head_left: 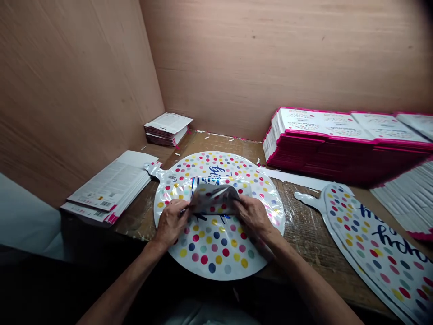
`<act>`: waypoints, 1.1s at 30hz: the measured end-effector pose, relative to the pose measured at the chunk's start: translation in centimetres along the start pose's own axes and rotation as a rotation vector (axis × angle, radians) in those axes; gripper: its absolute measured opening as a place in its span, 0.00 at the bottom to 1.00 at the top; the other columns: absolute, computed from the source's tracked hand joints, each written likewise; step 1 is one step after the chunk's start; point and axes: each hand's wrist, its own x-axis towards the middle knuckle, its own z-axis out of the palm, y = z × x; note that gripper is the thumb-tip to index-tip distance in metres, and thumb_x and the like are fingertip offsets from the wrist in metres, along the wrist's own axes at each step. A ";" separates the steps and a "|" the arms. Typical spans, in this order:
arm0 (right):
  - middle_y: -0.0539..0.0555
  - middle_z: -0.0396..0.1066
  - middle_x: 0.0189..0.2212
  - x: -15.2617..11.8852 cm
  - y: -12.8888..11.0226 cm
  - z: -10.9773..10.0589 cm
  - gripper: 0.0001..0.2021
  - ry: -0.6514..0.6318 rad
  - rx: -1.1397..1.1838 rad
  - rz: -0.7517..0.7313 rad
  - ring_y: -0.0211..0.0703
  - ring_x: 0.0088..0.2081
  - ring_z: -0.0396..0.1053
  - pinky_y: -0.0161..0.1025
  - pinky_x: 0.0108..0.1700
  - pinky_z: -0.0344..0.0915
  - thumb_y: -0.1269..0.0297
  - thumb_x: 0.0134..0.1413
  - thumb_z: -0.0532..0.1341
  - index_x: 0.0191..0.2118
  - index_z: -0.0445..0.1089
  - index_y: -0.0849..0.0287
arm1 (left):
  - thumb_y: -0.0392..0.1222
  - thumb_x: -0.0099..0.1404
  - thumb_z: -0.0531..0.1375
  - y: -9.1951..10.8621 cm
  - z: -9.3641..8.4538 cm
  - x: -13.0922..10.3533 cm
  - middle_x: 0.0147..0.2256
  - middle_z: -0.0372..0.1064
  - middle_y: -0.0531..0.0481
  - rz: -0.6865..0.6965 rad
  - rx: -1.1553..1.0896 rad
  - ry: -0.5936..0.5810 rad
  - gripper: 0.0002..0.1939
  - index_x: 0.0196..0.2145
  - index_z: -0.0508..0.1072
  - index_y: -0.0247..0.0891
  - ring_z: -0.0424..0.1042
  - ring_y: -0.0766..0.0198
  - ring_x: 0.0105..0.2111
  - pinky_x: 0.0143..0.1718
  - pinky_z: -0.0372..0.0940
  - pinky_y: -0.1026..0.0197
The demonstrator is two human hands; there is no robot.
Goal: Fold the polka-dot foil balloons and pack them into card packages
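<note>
A round white foil balloon (219, 262) with coloured dots and blue lettering lies flat on the table, its tail at the upper left. Over its middle is a folded foil balloon (216, 203), dotted on part of its surface and silvery grey on the rest. My left hand (172, 222) pinches its left end. At the right end, the fingers of my right hand (253, 217) close on the grey foil, which bulges up between the hands. Whether the folded foil is separate from the flat balloon beneath, I cannot tell.
More flat dotted balloons (379, 253) lie stacked at the right. Printed cards (104, 185) are piled at the left, with a smaller card stack (167, 128) in the back corner. Pink-edged printed packets (324, 131) line the back right. Wooden panels (216, 58) enclose the table (301, 225).
</note>
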 end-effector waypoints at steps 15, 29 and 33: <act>0.66 0.70 0.42 2.2 -9.3 5.4 0.16 0.034 -0.481 -0.429 0.54 0.41 0.66 0.49 0.46 0.66 0.76 0.59 0.52 0.51 0.68 0.70 | 0.49 0.64 0.56 2.2 -2.0 3.3 0.34 0.79 0.43 -0.481 0.124 -0.019 0.18 0.46 0.72 0.36 0.77 0.49 0.42 0.46 0.68 0.50; 0.55 0.76 0.36 -0.1 0.5 0.9 0.16 0.115 0.342 -0.142 0.44 0.36 0.72 0.37 0.37 0.67 0.59 0.68 0.48 0.42 0.72 0.59 | 0.33 0.57 0.52 -0.4 -0.2 5.2 0.48 0.74 0.45 0.182 -0.083 -0.396 0.24 0.51 0.73 0.39 0.72 0.55 0.50 0.51 0.66 0.55; 0.55 0.74 0.27 3.7 -1.1 1.2 0.20 0.101 0.157 0.217 0.43 0.30 0.70 0.35 0.31 0.61 0.52 0.66 0.53 0.30 0.71 0.60 | 0.47 0.64 0.54 1.3 1.6 4.4 0.31 0.75 0.49 -0.161 -0.084 -0.104 0.18 0.49 0.71 0.37 0.74 0.55 0.38 0.42 0.69 0.55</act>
